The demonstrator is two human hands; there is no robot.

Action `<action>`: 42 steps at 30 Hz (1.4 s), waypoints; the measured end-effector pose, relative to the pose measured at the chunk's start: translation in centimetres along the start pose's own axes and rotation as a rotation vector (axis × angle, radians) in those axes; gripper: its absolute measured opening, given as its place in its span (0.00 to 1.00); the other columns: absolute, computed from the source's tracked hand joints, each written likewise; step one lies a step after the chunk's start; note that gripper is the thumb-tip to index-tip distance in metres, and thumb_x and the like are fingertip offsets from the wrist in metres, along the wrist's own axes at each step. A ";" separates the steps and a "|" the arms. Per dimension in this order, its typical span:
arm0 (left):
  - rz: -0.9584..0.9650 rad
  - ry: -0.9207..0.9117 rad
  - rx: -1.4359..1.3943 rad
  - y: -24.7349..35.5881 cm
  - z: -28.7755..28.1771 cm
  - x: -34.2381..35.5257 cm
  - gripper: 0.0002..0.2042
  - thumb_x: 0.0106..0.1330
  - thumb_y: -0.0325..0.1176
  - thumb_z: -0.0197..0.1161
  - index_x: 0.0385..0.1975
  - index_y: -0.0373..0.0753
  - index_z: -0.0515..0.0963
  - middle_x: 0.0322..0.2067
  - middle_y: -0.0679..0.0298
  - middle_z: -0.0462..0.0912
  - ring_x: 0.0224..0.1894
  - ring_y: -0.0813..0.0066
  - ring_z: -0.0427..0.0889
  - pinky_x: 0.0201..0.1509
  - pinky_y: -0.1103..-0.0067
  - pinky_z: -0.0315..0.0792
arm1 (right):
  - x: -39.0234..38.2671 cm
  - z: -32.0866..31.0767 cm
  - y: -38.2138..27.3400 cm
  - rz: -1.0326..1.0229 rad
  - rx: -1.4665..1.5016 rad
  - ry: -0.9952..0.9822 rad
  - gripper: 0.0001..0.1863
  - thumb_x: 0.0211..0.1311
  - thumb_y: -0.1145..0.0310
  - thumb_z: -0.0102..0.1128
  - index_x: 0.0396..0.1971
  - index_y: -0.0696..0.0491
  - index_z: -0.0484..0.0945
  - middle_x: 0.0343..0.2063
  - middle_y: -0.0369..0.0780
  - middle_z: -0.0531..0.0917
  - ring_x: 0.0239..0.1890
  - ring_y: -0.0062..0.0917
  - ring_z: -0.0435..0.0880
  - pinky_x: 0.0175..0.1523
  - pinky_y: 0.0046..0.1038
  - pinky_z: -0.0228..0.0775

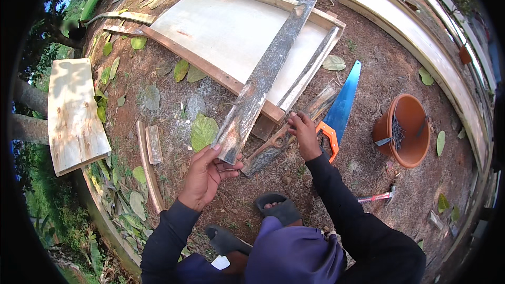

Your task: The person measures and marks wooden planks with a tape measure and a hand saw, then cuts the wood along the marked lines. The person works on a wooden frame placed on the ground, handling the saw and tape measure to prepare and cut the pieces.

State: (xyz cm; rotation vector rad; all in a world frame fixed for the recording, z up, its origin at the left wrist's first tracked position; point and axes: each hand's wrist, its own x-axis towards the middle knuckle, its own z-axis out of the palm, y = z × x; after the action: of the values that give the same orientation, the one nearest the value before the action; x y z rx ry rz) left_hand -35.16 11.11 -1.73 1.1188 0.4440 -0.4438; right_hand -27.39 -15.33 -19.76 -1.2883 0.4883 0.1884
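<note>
left hand (202, 176) fingers pinch the weathered plank (263, 81) end; right hand (304, 134) fingers press a wood strip (273, 144).

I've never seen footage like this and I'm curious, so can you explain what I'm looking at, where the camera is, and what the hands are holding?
This is one picture from a wide fisheye camera worn on a person's head, looking down, so straight edges bend near the rim. No machine is involved: the two dark-sleeved arms coming up from the bottom are the wearer's own.

The left hand has a grip on the near end of a long weathered plank, which runs up across a shallow wooden frame lying on bare soil. The right hand rests on a shorter wood piece; what its fingers pinch is too small to tell.

Nearby lie a blue handsaw with an orange handle, an orange pot, a pale board and scattered leaves.
</note>
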 end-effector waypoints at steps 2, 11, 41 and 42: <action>-0.026 0.007 -0.003 -1.0 -0.8 1.1 0.19 0.80 0.42 0.51 0.57 0.32 0.73 0.44 0.46 0.87 0.40 0.62 0.91 0.43 0.70 0.86 | 0.9 0.7 -0.2 0.009 0.021 -0.005 0.38 0.73 0.52 0.61 0.71 0.63 0.63 0.58 0.42 0.76 0.58 0.26 0.77 0.56 0.28 0.72; -0.060 -0.067 0.060 -3.4 -3.1 3.8 0.27 0.81 0.50 0.47 0.66 0.33 0.63 0.47 0.43 0.84 0.41 0.58 0.89 0.40 0.69 0.86 | 3.8 2.8 -3.4 0.184 -0.045 -0.022 0.42 0.64 0.44 0.66 0.60 0.68 0.69 0.54 0.49 0.74 0.56 0.33 0.72 0.60 0.35 0.66; 0.308 0.257 1.516 -11.9 1.3 18.6 0.35 0.56 0.54 0.74 0.53 0.30 0.77 0.50 0.44 0.81 0.54 0.41 0.81 0.62 0.55 0.73 | -1.1 7.1 -11.1 -0.008 0.338 -0.125 0.27 0.64 0.47 0.66 0.48 0.57 0.77 0.36 0.34 0.73 0.37 0.20 0.74 0.44 0.26 0.70; 0.329 0.258 1.537 -11.1 0.6 18.1 0.33 0.55 0.53 0.74 0.49 0.30 0.78 0.47 0.42 0.81 0.51 0.40 0.82 0.58 0.55 0.75 | -0.9 7.1 -11.0 0.001 0.340 -0.120 0.24 0.64 0.47 0.66 0.44 0.53 0.76 0.34 0.32 0.73 0.36 0.19 0.74 0.43 0.26 0.71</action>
State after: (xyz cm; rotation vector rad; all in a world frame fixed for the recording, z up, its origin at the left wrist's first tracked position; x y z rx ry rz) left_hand -26.24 4.37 -19.78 2.7074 0.0496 -0.3036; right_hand -22.07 -11.53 -8.34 -0.9388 0.3982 0.1736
